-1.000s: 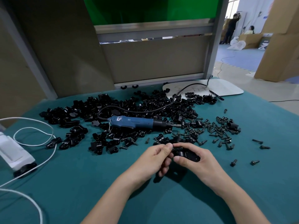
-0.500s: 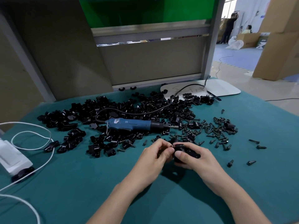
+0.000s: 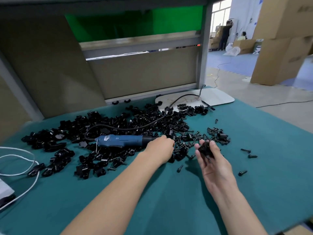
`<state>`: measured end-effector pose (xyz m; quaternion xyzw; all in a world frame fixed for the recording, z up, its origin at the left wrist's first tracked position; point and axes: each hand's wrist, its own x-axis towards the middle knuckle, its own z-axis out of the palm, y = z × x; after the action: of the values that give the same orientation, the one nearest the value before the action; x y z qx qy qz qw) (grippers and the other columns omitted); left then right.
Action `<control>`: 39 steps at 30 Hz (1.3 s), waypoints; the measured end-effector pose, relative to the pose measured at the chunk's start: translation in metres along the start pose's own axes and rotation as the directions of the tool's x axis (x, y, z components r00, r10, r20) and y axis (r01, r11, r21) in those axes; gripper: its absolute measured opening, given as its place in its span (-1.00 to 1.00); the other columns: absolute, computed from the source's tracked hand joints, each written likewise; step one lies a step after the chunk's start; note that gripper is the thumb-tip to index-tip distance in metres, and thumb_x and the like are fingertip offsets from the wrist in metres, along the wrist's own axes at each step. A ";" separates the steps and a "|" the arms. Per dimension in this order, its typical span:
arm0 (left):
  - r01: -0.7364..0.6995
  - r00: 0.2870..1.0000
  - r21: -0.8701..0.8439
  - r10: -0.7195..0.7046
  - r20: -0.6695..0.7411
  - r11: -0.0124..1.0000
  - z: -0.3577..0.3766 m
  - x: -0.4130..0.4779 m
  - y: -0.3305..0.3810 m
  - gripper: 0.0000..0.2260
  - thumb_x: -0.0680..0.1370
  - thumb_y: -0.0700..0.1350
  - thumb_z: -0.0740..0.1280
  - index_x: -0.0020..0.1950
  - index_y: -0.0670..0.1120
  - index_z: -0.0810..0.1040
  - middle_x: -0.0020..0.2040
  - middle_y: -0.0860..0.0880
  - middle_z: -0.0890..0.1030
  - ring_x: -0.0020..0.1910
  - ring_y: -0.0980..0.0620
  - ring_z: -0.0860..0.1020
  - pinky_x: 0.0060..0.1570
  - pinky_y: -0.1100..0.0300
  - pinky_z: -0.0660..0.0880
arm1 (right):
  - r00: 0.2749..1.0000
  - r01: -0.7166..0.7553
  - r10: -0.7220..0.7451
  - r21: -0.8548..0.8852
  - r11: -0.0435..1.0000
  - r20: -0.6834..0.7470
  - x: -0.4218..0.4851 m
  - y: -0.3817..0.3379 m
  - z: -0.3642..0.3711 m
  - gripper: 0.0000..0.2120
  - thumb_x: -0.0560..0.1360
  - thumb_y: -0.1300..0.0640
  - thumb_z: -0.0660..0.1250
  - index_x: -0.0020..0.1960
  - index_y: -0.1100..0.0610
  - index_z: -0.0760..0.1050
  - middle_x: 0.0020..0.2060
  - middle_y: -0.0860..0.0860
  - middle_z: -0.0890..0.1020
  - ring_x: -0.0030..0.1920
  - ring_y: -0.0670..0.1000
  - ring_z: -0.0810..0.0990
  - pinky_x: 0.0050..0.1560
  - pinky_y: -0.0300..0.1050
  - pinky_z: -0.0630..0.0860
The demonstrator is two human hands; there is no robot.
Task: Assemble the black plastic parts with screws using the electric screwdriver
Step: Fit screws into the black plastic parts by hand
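The right hand (image 3: 213,164) gripped a black part (image 3: 205,148); the left hand (image 3: 159,148), fingers hidden from me, sat among the screws (image 3: 185,146) by the electric screwdriver (image 3: 122,140), probably fetching one.

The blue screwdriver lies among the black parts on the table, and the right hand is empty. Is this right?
Not quite. The head view shows the right hand holding a black part. The blue screwdriver does lie among the black parts.

A white cord (image 3: 25,160) loops on the teal counter (image 3: 262,175) at the left beside a white box (image 3: 5,188), a white oval board (image 3: 218,97) lies at the far edge, and cardboard boxes (image 3: 284,39) stand on the right.
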<state>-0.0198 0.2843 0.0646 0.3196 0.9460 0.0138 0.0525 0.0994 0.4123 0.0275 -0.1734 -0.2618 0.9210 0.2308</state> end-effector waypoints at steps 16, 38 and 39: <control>-0.154 0.986 -0.036 0.152 -0.064 0.987 -0.008 0.003 -0.004 -0.84 0.66 -0.11 0.25 0.23 -0.06 0.45 0.09 -0.07 0.61 0.05 -0.04 0.57 0.00 0.05 0.50 | 0.997 -0.063 0.062 0.038 0.997 0.041 -0.002 -0.003 0.000 -0.72 0.48 0.11 0.44 0.12 0.25 0.62 0.00 0.14 0.74 -0.09 0.06 0.76 -0.19 -0.20 0.68; -0.048 0.909 -0.078 0.011 -0.416 0.996 0.027 -0.031 -0.005 -0.69 0.70 -0.11 0.15 0.45 0.01 0.41 0.33 0.03 0.47 0.28 -0.02 0.39 0.27 0.09 0.31 | 0.993 -0.066 0.068 -0.022 0.998 0.100 0.001 0.005 -0.001 -0.61 0.41 0.07 0.46 0.15 0.29 0.61 0.02 0.13 0.74 -0.06 0.04 0.75 -0.14 -0.22 0.67; -0.082 0.921 -0.021 0.068 -0.383 0.996 0.025 -0.022 -0.003 -0.68 0.69 -0.16 0.18 0.45 0.00 0.41 0.33 0.01 0.48 0.28 -0.04 0.41 0.27 0.08 0.33 | 0.993 -0.067 0.069 -0.024 0.997 0.097 0.001 0.005 0.000 -0.61 0.41 0.08 0.45 0.15 0.29 0.61 0.01 0.14 0.74 -0.06 0.04 0.75 -0.14 -0.21 0.67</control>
<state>-0.0014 0.2688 0.0419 0.3455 0.9249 0.0948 -0.1273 0.0970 0.4095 0.0244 -0.1394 -0.2760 0.9329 0.1844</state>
